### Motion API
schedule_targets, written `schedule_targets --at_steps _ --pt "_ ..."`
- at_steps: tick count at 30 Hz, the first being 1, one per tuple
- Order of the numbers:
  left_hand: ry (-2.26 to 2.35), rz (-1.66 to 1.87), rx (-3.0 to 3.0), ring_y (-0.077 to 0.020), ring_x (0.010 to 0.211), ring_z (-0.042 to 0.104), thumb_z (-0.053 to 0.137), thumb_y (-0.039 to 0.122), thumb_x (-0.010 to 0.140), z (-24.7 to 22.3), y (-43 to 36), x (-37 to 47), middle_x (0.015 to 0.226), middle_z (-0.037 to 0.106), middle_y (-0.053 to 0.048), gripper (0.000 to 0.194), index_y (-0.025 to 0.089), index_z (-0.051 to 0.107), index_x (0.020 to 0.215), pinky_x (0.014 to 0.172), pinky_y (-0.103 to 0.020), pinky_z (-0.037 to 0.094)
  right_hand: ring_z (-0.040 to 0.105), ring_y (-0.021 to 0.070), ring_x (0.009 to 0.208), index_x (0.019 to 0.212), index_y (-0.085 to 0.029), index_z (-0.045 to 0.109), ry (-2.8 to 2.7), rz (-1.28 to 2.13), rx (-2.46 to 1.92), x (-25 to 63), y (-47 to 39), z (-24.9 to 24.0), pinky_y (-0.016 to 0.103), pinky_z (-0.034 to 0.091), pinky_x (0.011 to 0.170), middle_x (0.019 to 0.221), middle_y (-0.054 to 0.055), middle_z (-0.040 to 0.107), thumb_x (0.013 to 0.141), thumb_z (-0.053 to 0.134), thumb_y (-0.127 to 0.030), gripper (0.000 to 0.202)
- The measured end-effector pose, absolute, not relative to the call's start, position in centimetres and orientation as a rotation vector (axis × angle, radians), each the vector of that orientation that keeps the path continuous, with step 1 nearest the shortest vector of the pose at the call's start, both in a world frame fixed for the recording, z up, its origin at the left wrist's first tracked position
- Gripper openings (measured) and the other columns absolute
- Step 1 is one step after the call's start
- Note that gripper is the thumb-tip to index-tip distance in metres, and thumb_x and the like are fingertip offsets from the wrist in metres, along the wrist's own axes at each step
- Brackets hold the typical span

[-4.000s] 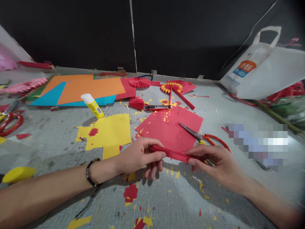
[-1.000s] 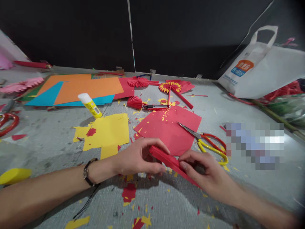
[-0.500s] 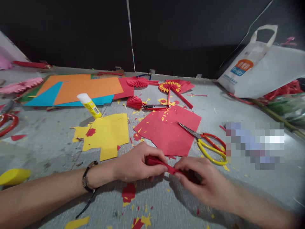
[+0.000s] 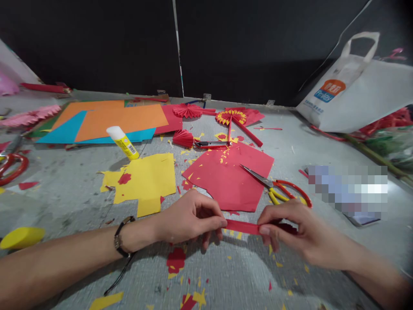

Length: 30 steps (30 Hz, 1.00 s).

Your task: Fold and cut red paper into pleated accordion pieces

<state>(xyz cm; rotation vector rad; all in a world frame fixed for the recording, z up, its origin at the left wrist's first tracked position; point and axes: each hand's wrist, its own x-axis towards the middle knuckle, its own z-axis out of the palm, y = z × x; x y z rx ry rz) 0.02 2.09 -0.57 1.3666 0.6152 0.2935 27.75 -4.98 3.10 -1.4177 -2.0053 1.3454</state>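
Folded red paper strip (image 4: 242, 226) — between our pinching left hand (image 4: 187, 217) and right hand (image 4: 305, 230)
Below, flat grey stained tabletop (image 4: 77, 189) — beyond, black wall (image 4: 245, 47).

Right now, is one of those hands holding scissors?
No, the left hand and the right hand both grip a red paper strip instead.

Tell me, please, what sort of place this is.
Probably a paper-craft workspace: a glue stick is near a yellow sheet, red-and-yellow scissors lie partly over a red sheet, and the left hand and right hand hold a folded red strip.
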Motion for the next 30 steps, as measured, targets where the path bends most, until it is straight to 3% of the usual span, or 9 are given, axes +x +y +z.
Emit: schedule_targets --at_steps 7,12,17,23,30 --pt "0.551 0.299 1.442 -0.0107 0.05 0.063 0.073 0.042 0.093 0.0 2.4 -0.3 0.066 0.07 -0.004 0.031 0.013 0.071 0.082 0.049 -0.018 0.051 0.069 0.0173 0.065 0.084 -0.025 0.07 -2.03 1.409 -1.375 28.5 -4.9 3.3 0.029 0.054 0.061 0.075 0.002 0.074 0.105 0.056 -0.041 0.03" --pt "0.49 0.323 1.828 -0.0103 0.056 0.056 0.08 0.042 0.088 0.2 2.6 -0.4 0.065 0.069 -0.002 0.028 0.014 0.08 0.087 0.053 -0.019 0.042 0.07 0.0168 0.068 0.097 -0.026 0.074 -2.197 1.096 -1.349 26.1 -6.1 2.2 0.028 0.053 0.062 0.079 0.001 0.075 0.104 0.057 -0.034 0.02" --pt "0.451 0.385 2.126 -0.0122 0.066 0.064 0.064 0.022 0.1 0.1 2.1 0.1 0.075 0.075 -0.003 0.018 0.015 0.079 0.092 0.068 -0.022 0.047 0.072 0.0176 0.078 0.112 -0.023 0.071 -2.255 0.809 -1.263 24.6 -6.5 0.8 0.03 0.055 0.068 0.096 0.005 0.077 0.104 0.054 -0.021 0.02" --pt "0.339 0.547 2.537 -0.0156 0.068 0.065 0.051 0.024 0.109 -0.5 0.7 0.0 0.083 0.073 -0.006 0.025 0.014 0.072 0.1 0.06 -0.026 0.046 0.069 0.0187 0.103 0.117 -0.023 0.067 -2.218 0.696 -1.087 24.2 -6.6 -0.3 0.032 0.059 0.088 0.113 0.008 0.072 0.103 0.057 -0.014 0.019" --pt "0.311 0.581 2.757 -0.0151 0.063 0.059 0.039 0.022 0.113 -0.7 0.2 -0.2 0.078 0.067 -0.003 0.034 0.015 0.065 0.092 0.057 -0.028 0.046 0.067 0.018 0.098 0.107 -0.023 0.062 -2.201 0.717 -1.061 23.8 -6.4 -0.1 0.034 0.058 0.086 0.107 0.005 0.069 0.102 0.056 -0.01 0.016"
